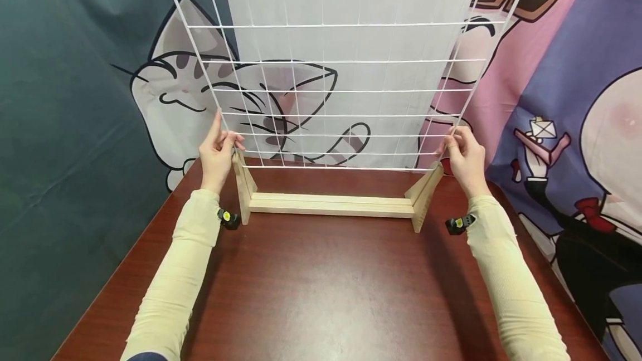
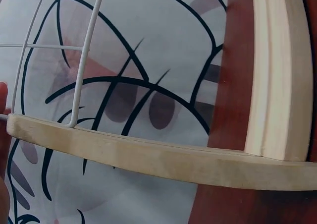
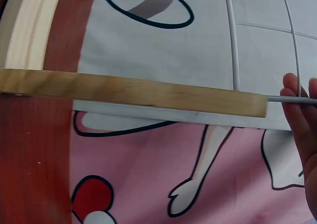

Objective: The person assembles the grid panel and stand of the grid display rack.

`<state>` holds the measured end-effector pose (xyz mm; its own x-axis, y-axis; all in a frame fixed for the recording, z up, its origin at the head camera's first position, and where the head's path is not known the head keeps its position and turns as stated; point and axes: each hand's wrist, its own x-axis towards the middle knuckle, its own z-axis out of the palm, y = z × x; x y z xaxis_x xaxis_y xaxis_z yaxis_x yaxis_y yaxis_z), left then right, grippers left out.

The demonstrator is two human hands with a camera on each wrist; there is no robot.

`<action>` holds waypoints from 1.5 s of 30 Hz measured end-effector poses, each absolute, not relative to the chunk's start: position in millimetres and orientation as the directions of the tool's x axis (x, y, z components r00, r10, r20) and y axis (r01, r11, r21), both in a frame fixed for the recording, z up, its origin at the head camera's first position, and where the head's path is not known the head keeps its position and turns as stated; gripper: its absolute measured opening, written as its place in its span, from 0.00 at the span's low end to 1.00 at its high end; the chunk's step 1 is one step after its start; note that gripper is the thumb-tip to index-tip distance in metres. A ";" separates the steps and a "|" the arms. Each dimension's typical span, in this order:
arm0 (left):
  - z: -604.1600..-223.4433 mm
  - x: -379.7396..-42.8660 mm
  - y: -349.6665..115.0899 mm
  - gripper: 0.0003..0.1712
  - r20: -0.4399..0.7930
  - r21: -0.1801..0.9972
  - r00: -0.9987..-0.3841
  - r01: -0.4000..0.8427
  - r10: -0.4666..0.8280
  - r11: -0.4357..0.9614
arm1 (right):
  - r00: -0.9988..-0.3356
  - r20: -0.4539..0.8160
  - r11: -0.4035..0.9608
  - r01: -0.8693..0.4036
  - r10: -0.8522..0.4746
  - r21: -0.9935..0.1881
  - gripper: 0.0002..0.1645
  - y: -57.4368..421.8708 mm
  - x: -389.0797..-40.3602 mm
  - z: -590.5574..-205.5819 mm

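A white wire grid panel (image 1: 346, 61) stands upright over a pale wooden stand (image 1: 331, 205). The left hand (image 1: 215, 155) pinches the grid's left side wire low down, just above the stand's left end board (image 1: 244, 188). On the other side, the right hand (image 1: 467, 159) grips the right side wire near the top of the right end board (image 1: 426, 196). In the left wrist view the bottom corner of the grid meets the edge of the end board (image 2: 133, 149). The right wrist view has fingers (image 3: 295, 115) at the wire, beyond the tip of the board (image 3: 148, 91).
The stand rests on a reddish-brown table (image 1: 321, 283) toward its far edge. Behind it hangs a cloth backdrop (image 1: 531, 77) printed with cartoon cats and figures. A dark green cloth (image 1: 75, 99) covers the left side. Small black wrist cameras (image 1: 229, 220) are strapped at both sleeves.
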<state>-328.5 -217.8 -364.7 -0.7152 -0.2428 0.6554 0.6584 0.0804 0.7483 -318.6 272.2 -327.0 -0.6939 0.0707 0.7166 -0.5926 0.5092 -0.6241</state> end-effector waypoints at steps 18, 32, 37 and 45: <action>-367.9 -323.0 -214.2 0.32 0.606 0.794 -0.755 0.595 -0.252 0.125 | -0.774 0.623 0.499 -0.496 0.117 -0.710 0.09 272.4 -307.2 -340.2; -379.3 -335.5 -215.8 0.18 0.661 0.750 -0.696 0.617 -0.279 0.237 | -0.787 0.596 0.502 -0.455 0.158 -0.735 0.11 270.2 -301.7 -345.3; -375.7 -329.2 -212.8 0.17 0.649 0.761 -0.711 0.599 -0.272 0.251 | -0.779 0.603 0.486 -0.465 0.174 -0.740 0.11 270.0 -304.4 -349.3; -395.3 -343.4 -217.1 0.16 0.653 0.757 -0.699 0.585 -0.293 0.291 | -0.758 0.624 0.485 -0.482 0.187 -0.730 0.09 268.2 -307.4 -353.4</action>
